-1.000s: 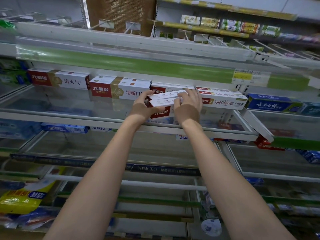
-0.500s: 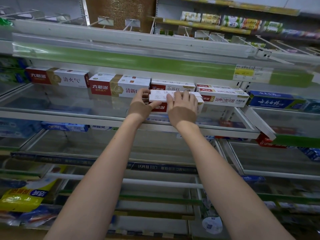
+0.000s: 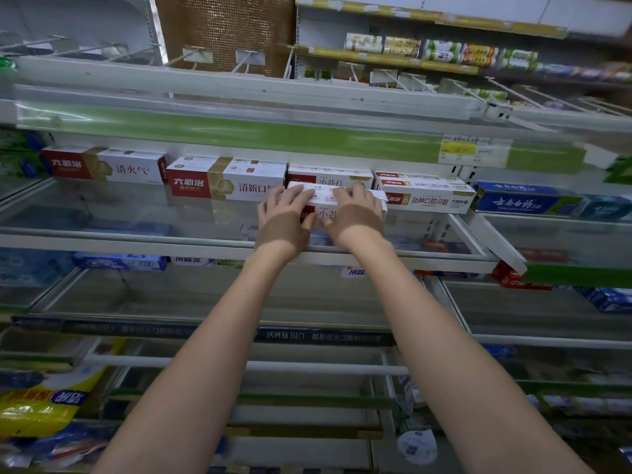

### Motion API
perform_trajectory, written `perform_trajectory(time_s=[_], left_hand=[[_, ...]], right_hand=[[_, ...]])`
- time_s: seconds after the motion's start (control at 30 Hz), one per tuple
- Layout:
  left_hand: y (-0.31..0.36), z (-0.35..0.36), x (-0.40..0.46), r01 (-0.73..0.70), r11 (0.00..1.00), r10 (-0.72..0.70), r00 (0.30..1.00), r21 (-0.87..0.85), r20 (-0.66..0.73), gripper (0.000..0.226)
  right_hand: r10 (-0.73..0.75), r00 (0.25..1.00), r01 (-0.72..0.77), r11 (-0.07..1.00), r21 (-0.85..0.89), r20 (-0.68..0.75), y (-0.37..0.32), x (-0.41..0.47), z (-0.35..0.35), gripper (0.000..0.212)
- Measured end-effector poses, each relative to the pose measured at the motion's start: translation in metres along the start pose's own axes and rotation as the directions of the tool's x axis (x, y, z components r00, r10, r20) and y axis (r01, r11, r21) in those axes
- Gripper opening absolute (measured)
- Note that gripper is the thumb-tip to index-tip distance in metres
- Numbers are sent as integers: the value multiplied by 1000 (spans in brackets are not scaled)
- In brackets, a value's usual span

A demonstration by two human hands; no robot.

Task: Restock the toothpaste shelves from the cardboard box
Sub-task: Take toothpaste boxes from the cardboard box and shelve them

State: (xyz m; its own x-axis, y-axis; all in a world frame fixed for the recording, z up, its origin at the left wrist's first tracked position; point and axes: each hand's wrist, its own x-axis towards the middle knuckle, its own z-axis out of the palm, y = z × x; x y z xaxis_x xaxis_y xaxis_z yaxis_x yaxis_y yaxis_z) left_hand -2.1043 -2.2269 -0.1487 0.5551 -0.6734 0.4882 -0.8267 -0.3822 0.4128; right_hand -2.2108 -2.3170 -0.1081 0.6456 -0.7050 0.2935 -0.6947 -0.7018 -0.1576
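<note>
Both forearms reach up and forward from the bottom of the view, bare, converging toward the middle of the glass shelf (image 3: 136,234). The left hand (image 3: 285,218) lies palm down with its fingers spread and nearly straight over the left end of a white and red toothpaste box (image 3: 323,204), thumb at the box's front face. The right hand (image 3: 355,213) lies the same way on the right part of that box, fingers flat over the top and thumb low at the front. Neither hand curls round it; they press it from above and in front.

The box sits on the shelf, in front of a second box of the same kind (image 3: 330,176) at the back. Just left is a red and gold stack (image 3: 225,179); just right, touching or nearly so, a stack of white boxes (image 3: 427,193). The gap between these stacks is only about as wide as the box. In front of the box the glass is bare out to the white front rail (image 3: 171,244). Farther right stands a blue box (image 3: 523,201).
</note>
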Motion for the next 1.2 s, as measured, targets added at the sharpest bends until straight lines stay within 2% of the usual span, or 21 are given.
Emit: perform_trajectory(time_s=[0.1, 0.17, 0.3, 0.4, 0.5, 0.57, 1.2], left_hand=[[2, -3, 0, 14, 1000, -14, 1000, 6, 6, 44], [3, -2, -1, 18, 1000, -18, 1000, 9, 8, 44], [6, -4, 1, 30, 1000, -30, 999, -8, -41, 37], [12, -9, 13, -23, 993, 23, 1000, 113, -3, 35], [18, 0, 12, -127, 966, 110, 990, 226, 88, 51], [18, 5, 7, -142, 958, 123, 988, 250, 88, 59], [12, 17, 24, -142, 950, 119, 988, 277, 99, 53]], right_hand=[[138, 983, -139, 990, 3, 120, 8, 6, -7, 83], [144, 980, -142, 990, -25, 140, 12, 4, -1, 85], [105, 987, -99, 994, -52, 123, 16, 3, 5, 83], [58, 987, -50, 997, -53, 152, 21, 8, 2, 79], [-26, 988, 32, 999, -35, 151, 29, 8, 2, 68], [-53, 988, 57, 998, -27, 144, 33, 5, 3, 64], [-42, 996, 55, 986, -160, 83, 27, 18, 10, 58]])
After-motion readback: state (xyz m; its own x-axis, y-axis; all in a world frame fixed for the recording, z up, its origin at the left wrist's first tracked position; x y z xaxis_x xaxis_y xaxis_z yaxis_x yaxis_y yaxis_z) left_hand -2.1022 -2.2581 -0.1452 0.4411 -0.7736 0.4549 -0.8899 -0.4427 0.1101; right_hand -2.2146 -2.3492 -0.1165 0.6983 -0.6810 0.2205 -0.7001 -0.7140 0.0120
